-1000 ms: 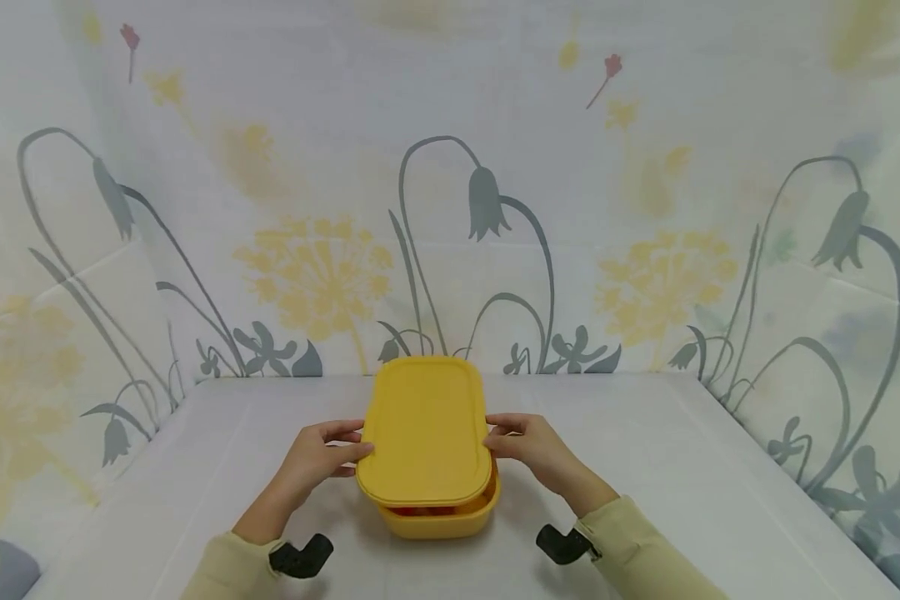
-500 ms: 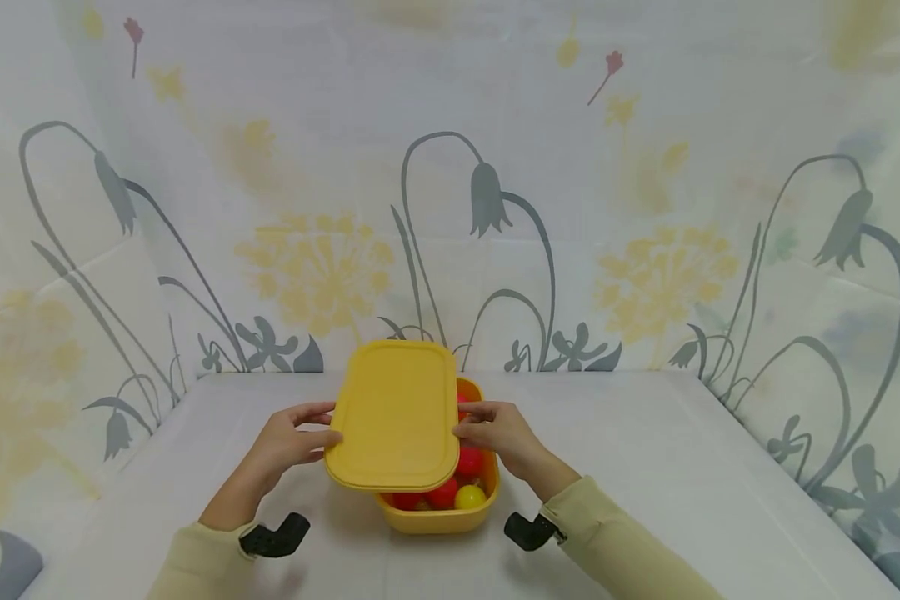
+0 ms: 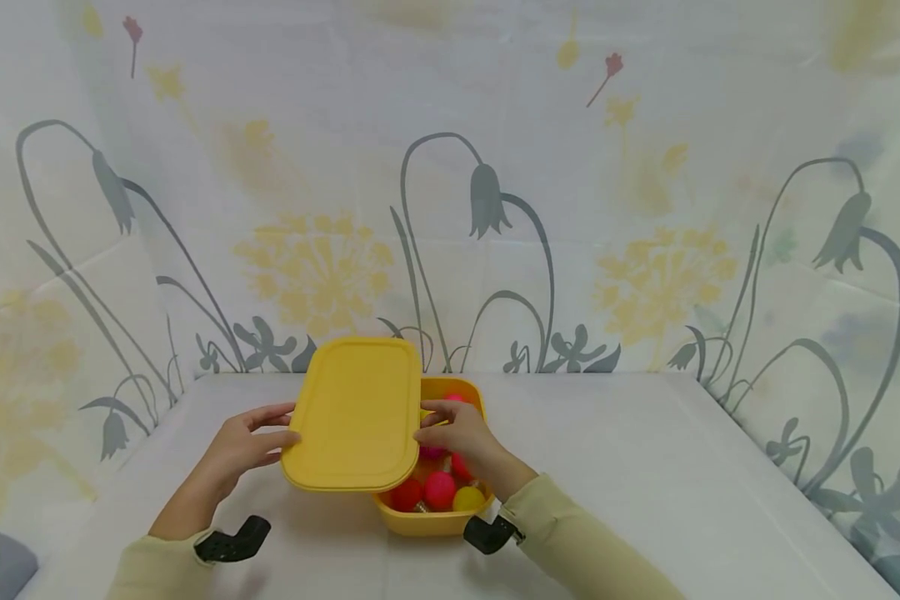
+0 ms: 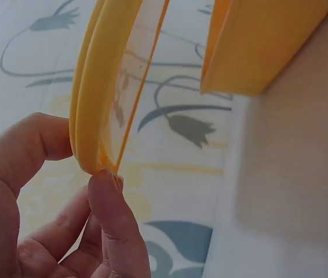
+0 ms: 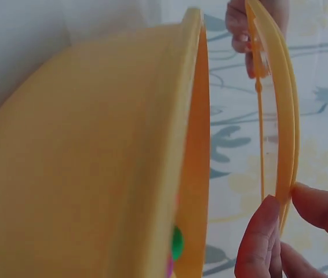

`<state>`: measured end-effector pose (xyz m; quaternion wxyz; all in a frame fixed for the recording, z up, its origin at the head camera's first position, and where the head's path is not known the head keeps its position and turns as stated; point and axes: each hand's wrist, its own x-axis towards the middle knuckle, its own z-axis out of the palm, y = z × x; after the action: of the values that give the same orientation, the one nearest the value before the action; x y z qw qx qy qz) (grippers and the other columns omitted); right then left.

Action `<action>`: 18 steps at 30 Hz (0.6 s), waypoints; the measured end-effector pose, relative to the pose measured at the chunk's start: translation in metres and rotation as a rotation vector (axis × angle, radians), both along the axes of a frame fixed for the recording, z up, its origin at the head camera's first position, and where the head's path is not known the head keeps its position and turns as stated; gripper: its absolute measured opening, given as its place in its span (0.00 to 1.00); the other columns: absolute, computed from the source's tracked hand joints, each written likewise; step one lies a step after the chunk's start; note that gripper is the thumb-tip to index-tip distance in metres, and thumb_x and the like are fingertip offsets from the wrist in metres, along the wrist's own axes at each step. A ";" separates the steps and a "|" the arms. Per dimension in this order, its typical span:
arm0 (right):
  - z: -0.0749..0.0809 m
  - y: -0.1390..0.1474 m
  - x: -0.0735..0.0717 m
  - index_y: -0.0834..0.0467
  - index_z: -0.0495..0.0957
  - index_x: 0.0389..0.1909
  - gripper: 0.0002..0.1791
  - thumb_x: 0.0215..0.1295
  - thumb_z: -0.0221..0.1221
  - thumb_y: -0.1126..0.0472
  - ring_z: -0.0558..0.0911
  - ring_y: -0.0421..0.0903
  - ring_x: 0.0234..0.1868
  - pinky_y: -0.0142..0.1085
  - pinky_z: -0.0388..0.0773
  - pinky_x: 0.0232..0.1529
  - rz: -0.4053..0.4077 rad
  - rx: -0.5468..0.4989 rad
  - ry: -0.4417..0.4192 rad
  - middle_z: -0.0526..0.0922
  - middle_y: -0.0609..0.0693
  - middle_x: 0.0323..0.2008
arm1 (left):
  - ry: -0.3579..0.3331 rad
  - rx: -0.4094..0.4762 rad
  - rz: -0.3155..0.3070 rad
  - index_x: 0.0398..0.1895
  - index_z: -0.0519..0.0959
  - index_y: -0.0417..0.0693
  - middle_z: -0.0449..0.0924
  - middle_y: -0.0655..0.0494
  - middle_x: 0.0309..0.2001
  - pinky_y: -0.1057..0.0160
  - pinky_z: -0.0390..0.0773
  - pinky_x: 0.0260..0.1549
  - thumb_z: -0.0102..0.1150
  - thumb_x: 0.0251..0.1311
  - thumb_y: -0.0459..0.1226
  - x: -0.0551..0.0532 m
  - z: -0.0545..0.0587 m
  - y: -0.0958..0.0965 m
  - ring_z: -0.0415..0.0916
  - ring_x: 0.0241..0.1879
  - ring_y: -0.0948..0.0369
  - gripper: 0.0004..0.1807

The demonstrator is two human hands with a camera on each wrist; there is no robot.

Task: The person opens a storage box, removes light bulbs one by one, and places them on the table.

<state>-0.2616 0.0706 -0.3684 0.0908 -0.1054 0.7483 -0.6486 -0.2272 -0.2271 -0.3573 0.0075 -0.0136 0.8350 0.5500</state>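
1. Change over the last second: the yellow lid (image 3: pixel 354 412) slides from atop the yellow plastic container (image 3: pixel 429 524) out to its left; both hands travel with it, while the container stays about where it is on the white-covered counter (image 3: pixel 607 467).
2. Meaning, as I judge it: uncovering is well along. Container's right side and near end lie open to view; in the head view the lid still masks part of its left side. Both wrist views show a gap between lid and container, so no contact there.
3. Left hand (image 3: pixel 249 443), left of the container: grip clamped on the lid's left rim, pinched between thumb and fingers.
4. Right hand (image 3: pixel 461 435), above the container's opening: grip clamped likewise, on the lid's right rim. Hand and wrist hide some contents.
5. Lid: rounded rectangle, matte yellow, flat panel inside a raised border. Left wrist view shows a doubled outer rim with a thin orange edge beside it.
6. Container: deeper orange-yellow, rounded corners, upright. Inside its near end: red bulb (image 3: pixel 406 495), pink bulb (image 3: pixel 440 491), yellow bulb (image 3: pixel 468 498), glossy and round; "bulb" is judged from what look like metallic bases. Total count hidden.
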 end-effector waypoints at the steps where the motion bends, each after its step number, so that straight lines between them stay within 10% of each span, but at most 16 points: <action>1: 0.000 -0.004 0.001 0.68 0.71 0.57 0.27 0.54 0.64 0.70 0.77 0.45 0.32 0.37 0.79 0.41 0.002 -0.005 0.001 0.77 0.54 0.34 | 0.005 -0.005 -0.001 0.63 0.65 0.35 0.71 0.40 0.53 0.57 0.79 0.42 0.65 0.53 0.40 0.000 0.000 -0.004 0.76 0.44 0.56 0.36; 18: 0.003 -0.069 0.017 0.62 0.71 0.58 0.30 0.51 0.65 0.72 0.78 0.44 0.31 0.35 0.80 0.38 -0.019 -0.063 -0.076 0.74 0.53 0.36 | -0.014 -0.120 -0.001 0.65 0.62 0.32 0.70 0.38 0.54 0.56 0.79 0.42 0.64 0.55 0.45 0.010 0.004 -0.066 0.76 0.46 0.55 0.40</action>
<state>-0.2446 0.0013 -0.3650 0.1096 -0.0765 0.7244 -0.6763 -0.2169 -0.2934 -0.3533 0.0126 -0.0176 0.8665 0.4987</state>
